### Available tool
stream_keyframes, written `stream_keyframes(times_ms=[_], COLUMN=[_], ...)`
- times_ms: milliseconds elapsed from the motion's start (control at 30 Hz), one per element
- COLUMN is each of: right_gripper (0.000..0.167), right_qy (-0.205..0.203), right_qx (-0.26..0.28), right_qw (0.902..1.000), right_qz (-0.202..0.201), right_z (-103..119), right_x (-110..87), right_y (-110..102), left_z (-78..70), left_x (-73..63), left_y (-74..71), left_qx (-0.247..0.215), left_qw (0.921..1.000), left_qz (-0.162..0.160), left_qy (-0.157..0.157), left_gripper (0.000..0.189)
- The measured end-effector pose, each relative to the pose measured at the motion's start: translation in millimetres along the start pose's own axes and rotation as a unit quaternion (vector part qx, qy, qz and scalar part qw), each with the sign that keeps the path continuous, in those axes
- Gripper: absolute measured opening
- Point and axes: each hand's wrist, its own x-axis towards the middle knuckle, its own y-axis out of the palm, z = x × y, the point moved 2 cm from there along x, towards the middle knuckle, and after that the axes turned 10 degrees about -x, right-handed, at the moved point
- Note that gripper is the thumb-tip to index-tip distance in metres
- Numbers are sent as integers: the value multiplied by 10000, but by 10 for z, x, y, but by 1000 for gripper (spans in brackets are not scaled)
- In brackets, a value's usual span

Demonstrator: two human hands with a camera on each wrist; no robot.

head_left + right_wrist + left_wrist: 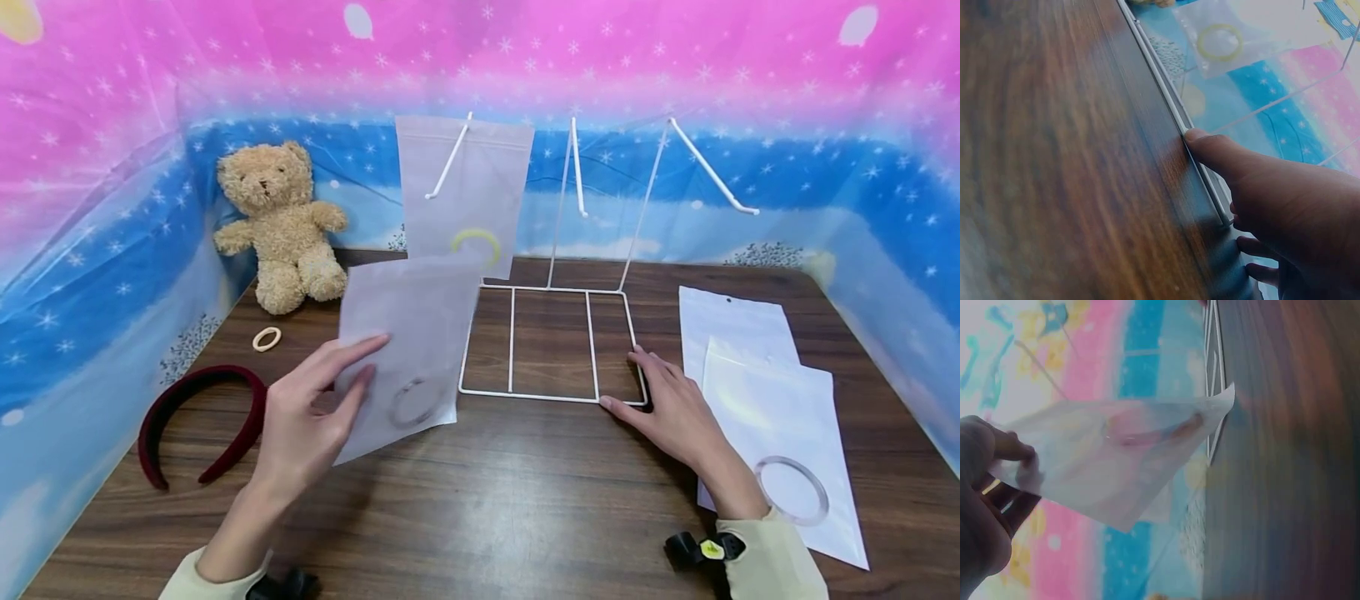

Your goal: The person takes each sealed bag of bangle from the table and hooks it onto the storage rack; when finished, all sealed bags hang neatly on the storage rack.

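My left hand (307, 425) pinches a frosted plastic bag (412, 325) between thumb and fingers, with a ring-shaped bangle (414, 402) showing faintly through it. The bag is held tilted, in front of the left side of a white wire display rack (553, 397). In the left wrist view the bag (1104, 456) slants away from the fingertips. My right hand (678, 412) holds the rack's front right corner, thumb on the front bar and fingers at the side bar. From the rack's left hook (450, 158) hangs another frosted bag (465, 183) containing a yellow ring (477, 237).
Right of the rack lie overlapping white bags (780, 400), the front one showing a bangle (792, 490). The middle hook (578, 171) and right hook (712, 167) jut forward. At left are a teddy bear (277, 225), a small wooden ring (266, 338) and a dark red headband (202, 375).
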Motion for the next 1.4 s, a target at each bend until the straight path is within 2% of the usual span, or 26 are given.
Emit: stream_keyframes(times_ms=[133,300,433,600,733,833,1000,1233,1400], right_gripper=[93,92,91,91,90,89,89,87,87], right_qy=[-15,-66,-102,-93,-101,-115,-90,-158,-154], right_qx=[22,63,64,41,44,45,16,84,80], right_qw=[10000,10000,9999,9999,9999,9999,9999,9997,9996], right_qz=[-5,-32,-90,-61,-57,-83,-102,-140,-212], right_z=[-10,-10,-6,-10,-5,-7,-18,-11,-17], right_x=[-7,-12,-9,2,1,-4,-2,-14,-20], right_y=[-8,-6,-11,-7,-12,-15,-26,-28,-18], left_z=[-158,-202,-205,-177,-106,-52,-15,16,185], left_x=[162,314,417,523,567,577,602,623,603], left_y=[192,420,560,703,805,865,927,969,1048], left_qx=[-694,-1722,-2198,-2593,-2794,-2909,-2988,-2961,-2926], left_qw=[9964,9811,9710,9634,9581,9536,9506,9510,9518], left_qz=[288,643,782,669,499,472,510,468,465], left_qy=[385,601,528,108,-386,-613,-674,-754,-798], left_gripper=[43,43,42,38,34,33,34,34,36])
